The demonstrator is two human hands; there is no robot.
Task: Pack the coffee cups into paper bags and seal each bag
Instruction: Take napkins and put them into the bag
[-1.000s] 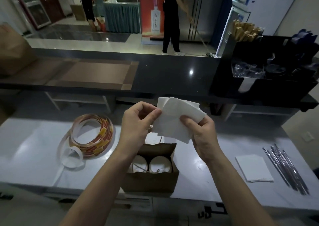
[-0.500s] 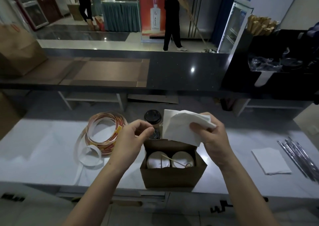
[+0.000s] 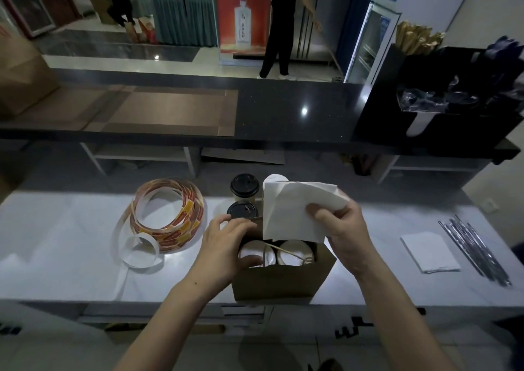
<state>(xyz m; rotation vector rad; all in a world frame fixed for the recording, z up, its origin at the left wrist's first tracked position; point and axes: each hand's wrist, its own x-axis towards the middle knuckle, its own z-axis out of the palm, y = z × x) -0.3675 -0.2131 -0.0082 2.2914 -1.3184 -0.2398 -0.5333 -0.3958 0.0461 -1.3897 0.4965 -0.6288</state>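
1. Bag (image 3: 283, 282): brown paper, upright and open-mouthed, at the near edge of the white counter (image 3: 56, 243). The step looks like adding a napkin before the top is folded and sealed.
2. Napkin (image 3: 295, 212): a white sheet held over the bag's far rim, its lower edge hanging at the mouth. It is best lowered straight down onto the lids or slid along the far wall. Every corner should end below the rim so the fold closes flat.
3. Hands: the right hand (image 3: 343, 229) pinches the napkin's right corner between thumb and fingers. The left hand (image 3: 226, 243) grips the bag's left rim, thumb inside, spreading the mouth. That hold should last until the napkin is in, or the paper wall may sag inward.
4. Cups (image 3: 295, 253): two with white lids, upright and side by side inside the bag. Something thin lies across them; whether stick or cord I cannot tell. Two black-lidded cups (image 3: 244, 185) stand just behind the bag, unpacked.
5. Surface: a sticker roll (image 3: 167, 214) lies near the bag's left, handy for sealing. A napkin stack (image 3: 429, 251) and wrapped straws (image 3: 476, 248) lie well to the right.
6. Room: a raised dark counter (image 3: 297, 110) carries flat bags (image 3: 170, 112) and a black organiser (image 3: 453, 110). Beyond it are a person (image 3: 279, 30) and a fridge (image 3: 371, 44). The light is dim.
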